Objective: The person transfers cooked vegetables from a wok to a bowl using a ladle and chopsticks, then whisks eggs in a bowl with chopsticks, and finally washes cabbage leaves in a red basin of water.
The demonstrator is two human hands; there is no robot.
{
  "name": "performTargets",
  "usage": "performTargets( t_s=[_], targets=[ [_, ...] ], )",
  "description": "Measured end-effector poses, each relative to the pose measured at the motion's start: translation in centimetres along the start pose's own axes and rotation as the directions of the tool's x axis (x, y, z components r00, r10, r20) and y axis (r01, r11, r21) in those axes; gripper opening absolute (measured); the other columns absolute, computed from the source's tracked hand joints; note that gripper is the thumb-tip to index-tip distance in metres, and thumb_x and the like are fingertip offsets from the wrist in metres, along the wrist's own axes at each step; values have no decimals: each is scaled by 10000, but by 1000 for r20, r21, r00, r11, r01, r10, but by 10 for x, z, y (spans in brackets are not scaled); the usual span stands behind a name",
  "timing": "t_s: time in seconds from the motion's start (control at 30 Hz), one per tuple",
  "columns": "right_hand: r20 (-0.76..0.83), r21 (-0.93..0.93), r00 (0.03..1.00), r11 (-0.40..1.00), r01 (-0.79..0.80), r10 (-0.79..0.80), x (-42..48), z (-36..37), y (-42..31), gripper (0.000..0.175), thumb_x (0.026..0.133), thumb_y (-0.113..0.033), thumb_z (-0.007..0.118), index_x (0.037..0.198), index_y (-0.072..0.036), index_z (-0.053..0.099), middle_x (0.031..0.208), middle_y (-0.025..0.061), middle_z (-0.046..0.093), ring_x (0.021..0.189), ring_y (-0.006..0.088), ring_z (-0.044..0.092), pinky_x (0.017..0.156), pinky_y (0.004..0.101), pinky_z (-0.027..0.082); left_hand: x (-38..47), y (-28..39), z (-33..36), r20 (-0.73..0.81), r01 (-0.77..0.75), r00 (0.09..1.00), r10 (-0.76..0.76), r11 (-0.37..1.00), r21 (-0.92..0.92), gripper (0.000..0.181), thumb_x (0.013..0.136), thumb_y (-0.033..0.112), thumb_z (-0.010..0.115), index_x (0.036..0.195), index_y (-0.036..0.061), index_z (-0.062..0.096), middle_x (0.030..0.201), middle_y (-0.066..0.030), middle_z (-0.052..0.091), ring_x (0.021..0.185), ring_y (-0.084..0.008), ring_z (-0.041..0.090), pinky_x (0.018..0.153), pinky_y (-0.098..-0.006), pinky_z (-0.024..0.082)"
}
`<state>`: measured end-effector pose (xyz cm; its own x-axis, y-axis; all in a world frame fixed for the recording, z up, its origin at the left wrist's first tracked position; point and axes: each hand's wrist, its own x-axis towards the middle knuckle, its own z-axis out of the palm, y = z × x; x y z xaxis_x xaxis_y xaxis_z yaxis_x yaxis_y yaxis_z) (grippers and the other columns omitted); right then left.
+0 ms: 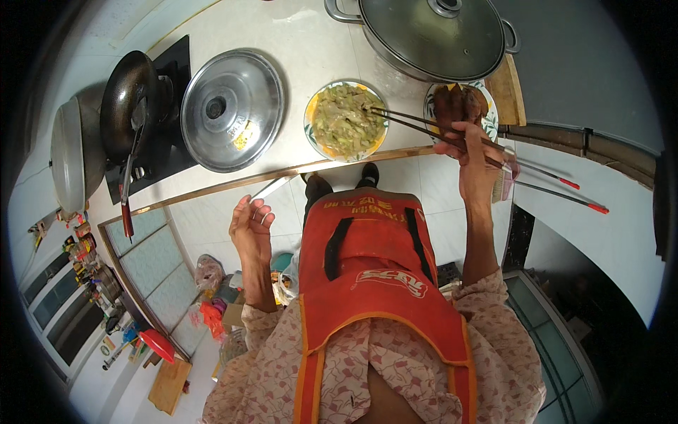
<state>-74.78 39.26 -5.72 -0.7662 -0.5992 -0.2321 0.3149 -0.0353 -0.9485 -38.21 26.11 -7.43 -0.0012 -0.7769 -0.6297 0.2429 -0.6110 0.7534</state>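
Observation:
My right hand (474, 159) grips a pair of long dark chopsticks (418, 122), whose red ends stick out to the right. Their tips reach into pale green chopped food on a patterned plate (309, 127) near the counter's front edge. Just beyond that hand, browned food pieces (456, 106) lie on a second patterned plate (492, 116), partly hidden by the hand. My left hand (251, 228) is raised left of the red apron, its fingers curled. A thin white strip (273, 186) meets its fingertips; whether they hold it is unclear.
A large lidded pot (424, 42) stands behind the plates. A metal lid (233, 106) lies at left on the counter (307, 32). Farther left, a dark wok (124, 106) with a metal spatula (128, 175) rests on the black cooktop (177, 69). Bags (209, 273) lie lower left.

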Motion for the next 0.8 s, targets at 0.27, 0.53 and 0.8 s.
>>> performTargets(
  t_s=[0.27,0.53,0.8],
  targets=[
    [-32,-157,999,987,-14,10,15,8,23,282,974,-220,507,1001,32,629,832,109,642,651,173,672,622,234,543,-8,-4,5,-15,-11,1000,11,1000,13,188,944,158,523,1089,38,526,884,-90,633,727,-175,617,621,-293,525],
    [0,-188,1000,982,28,-29,22,21,43,286,969,-204,509,993,57,624,850,123,655,680,172,677,643,231,547,-8,-4,6,-5,4,1000,-4,1000,0,190,947,147,514,1101,37,519,884,-88,638,729,-170,620,626,-287,531],
    [-64,-56,997,997,-53,49,18,19,26,292,953,-187,532,972,94,611,814,170,656,665,245,687,609,280,571,-1,-4,-1,4,9,1000,-9,1000,-9,185,951,148,501,1101,41,520,893,-87,634,741,-166,615,636,-290,525]
  ],
)
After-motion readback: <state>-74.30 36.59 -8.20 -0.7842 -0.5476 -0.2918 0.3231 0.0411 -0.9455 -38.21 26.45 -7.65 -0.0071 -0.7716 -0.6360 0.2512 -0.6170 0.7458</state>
